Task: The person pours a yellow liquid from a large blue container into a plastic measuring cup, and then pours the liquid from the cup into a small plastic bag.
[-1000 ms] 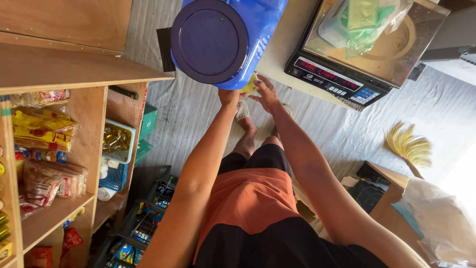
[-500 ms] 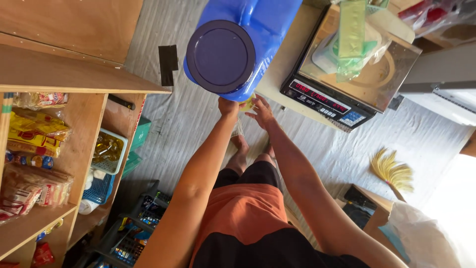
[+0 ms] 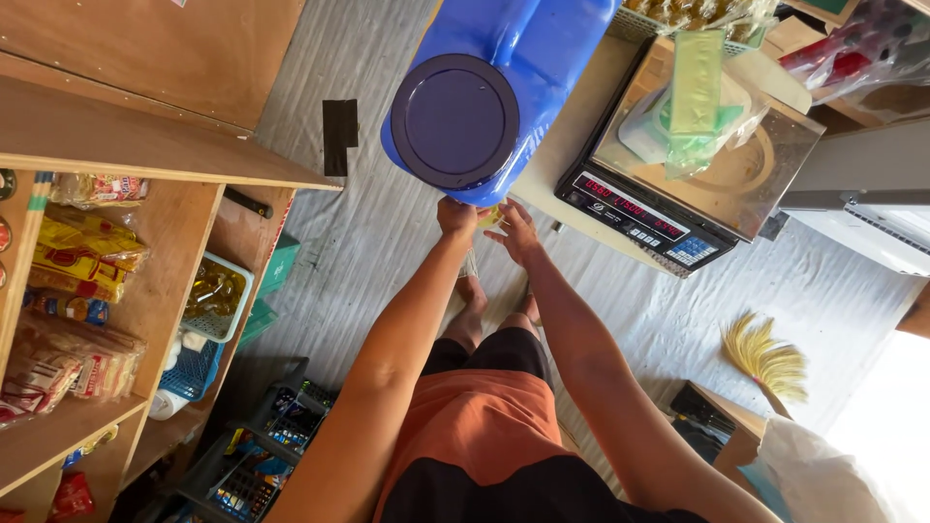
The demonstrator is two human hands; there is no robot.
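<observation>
Both hands meet under the lower edge of the big blue jug [image 3: 528, 68]. The left hand [image 3: 455, 217] presses up against the jug's underside at about 6 o'clock from the round dark cap [image 3: 454, 120], its fingers curled together; whether they truly clamp something cannot be told from here. The right hand [image 3: 516, 230] sits just beside it at 3 o'clock, fingers spread a little apart, and a small yellow-green thing [image 3: 490, 215] shows between the two hands, too small to name.

The jug stands tilted on the edge of the pale tabletop [image 3: 572, 136], cap end hanging out over the floor toward the person. As far as can be judged, the work at the jug's mouth is under way rather than finished: the cap is on, and no liquid or filled container shows.

At 3 o'clock from the hands a weighing scale [image 3: 668, 184] rests on the same tabletop, with a green plastic bag [image 3: 693, 107] on its steel pan. At 9 o'clock wooden shelves [image 3: 116, 165] carry snack packets [image 3: 92, 252] and a basket of bottles [image 3: 215, 295]. At 4 o'clock a straw broom [image 3: 765, 358] lies on the grey floor mat [image 3: 387, 232], and bare feet show directly below the hands.
</observation>
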